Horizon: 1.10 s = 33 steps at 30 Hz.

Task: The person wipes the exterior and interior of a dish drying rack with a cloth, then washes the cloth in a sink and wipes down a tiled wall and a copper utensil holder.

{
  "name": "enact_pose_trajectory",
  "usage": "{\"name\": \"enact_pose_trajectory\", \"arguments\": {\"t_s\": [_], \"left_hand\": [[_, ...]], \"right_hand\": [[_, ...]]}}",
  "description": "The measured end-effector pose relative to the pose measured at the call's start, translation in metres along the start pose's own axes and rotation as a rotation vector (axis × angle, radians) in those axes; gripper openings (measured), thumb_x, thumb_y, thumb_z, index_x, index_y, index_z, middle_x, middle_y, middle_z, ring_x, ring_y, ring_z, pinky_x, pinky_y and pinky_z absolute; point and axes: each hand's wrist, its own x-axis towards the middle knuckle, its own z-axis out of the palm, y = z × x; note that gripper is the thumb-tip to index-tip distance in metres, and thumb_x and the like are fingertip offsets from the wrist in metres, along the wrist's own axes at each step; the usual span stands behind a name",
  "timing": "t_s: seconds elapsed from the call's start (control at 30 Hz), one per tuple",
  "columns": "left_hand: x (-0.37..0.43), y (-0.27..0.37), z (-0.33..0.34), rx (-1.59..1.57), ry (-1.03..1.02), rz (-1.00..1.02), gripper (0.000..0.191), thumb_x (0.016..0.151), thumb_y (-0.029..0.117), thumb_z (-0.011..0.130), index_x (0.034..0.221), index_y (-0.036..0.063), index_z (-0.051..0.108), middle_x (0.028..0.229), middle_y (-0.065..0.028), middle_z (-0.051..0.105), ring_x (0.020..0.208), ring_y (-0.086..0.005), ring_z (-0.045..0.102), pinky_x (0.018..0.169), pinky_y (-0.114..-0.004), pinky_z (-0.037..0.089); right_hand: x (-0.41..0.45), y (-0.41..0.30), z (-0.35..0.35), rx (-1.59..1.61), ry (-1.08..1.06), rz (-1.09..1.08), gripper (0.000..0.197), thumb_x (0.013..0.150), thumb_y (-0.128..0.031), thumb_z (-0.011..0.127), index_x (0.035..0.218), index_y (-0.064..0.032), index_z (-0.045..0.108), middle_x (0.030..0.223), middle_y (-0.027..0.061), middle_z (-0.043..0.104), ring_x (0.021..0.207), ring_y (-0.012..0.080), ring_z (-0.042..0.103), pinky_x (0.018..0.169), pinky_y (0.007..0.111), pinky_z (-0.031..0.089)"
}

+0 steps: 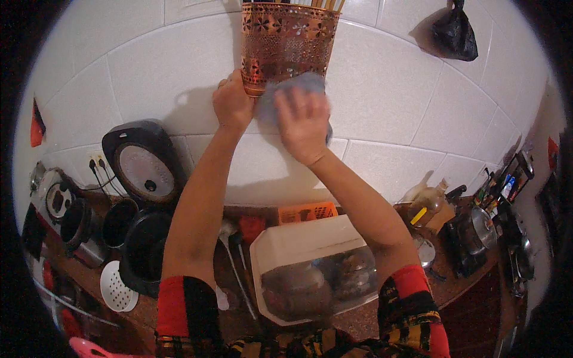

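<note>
A copper-coloured metal holder (286,44) with punched flower patterns is against the white tiled wall (385,103). Several stick-like things (329,4) stand in it, their tops cut off by the picture's edge. At its lower left edge is my left hand (233,100), fingers curled and partly hidden behind the holder. My right hand (302,118), blurred, presses a grey cloth (271,105) near the holder's lower right side. The cloth covers part of that lower edge and hangs out below my palm.
Below my arms, a white-rimmed container (304,244) with a see-through front stands on the brown countertop (344,308), an orange basket (309,212) behind it. An open-lidded cooker (145,250) and a white perforated steamer insert (118,286) are left. A bottle (429,203) and pots (483,228) stand right. A black bag (455,36) hangs upper right.
</note>
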Motion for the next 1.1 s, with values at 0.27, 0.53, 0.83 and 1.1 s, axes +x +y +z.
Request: {"name": "enact_pose_trajectory", "arguments": {"t_s": [0.27,0.53,0.83,1.1], "left_hand": [[0.004,-0.024,0.008,-0.296,0.005,0.308,0.017,0.085,0.021,0.052,0.097,0.0098,0.053,0.087,-0.0133,0.063,0.089,-0.0342,0.061,0.072,-0.043,0.049],[0.003,-0.021,0.003,-0.124,0.034,0.273,0.025,0.074,0.003,0.060,0.097,0.0074,0.051,0.090,-0.0149,0.061,0.088,-0.0355,0.059,0.074,-0.045,0.047],[0.003,-0.027,0.016,-0.149,0.060,0.272,0.028,0.074,0.002,0.059,0.101,0.0063,0.050,0.087,-0.0174,0.060,0.084,-0.0395,0.057,0.071,-0.048,0.046],[0.000,-0.046,0.061,-1.164,-0.084,0.135,0.024,0.080,0.017,0.061,0.101,0.0084,0.055,0.091,-0.0105,0.060,0.088,-0.0294,0.059,0.074,-0.036,0.048]], "right_hand": [[0.029,-0.009,0.008,0.111,-0.089,-0.266,0.040,0.073,-0.017,0.055,0.111,-0.0046,0.060,0.109,0.0103,0.055,0.100,0.0253,0.052,0.091,0.050,0.039],[0.003,0.043,-0.029,0.122,-0.153,-0.348,0.046,0.070,-0.015,0.058,0.115,-0.0051,0.058,0.108,0.0104,0.056,0.098,0.0253,0.052,0.089,0.046,0.040],[0.011,0.039,-0.035,0.072,-0.152,-0.177,0.045,0.070,-0.013,0.057,0.114,-0.0023,0.058,0.107,0.0124,0.055,0.096,0.0287,0.051,0.081,0.044,0.039],[0.058,-0.010,-0.005,0.109,-0.182,-0.315,0.028,0.070,-0.019,0.055,0.092,-0.0027,0.061,0.097,0.0099,0.054,0.090,0.0247,0.050,0.084,0.044,0.038]]}}
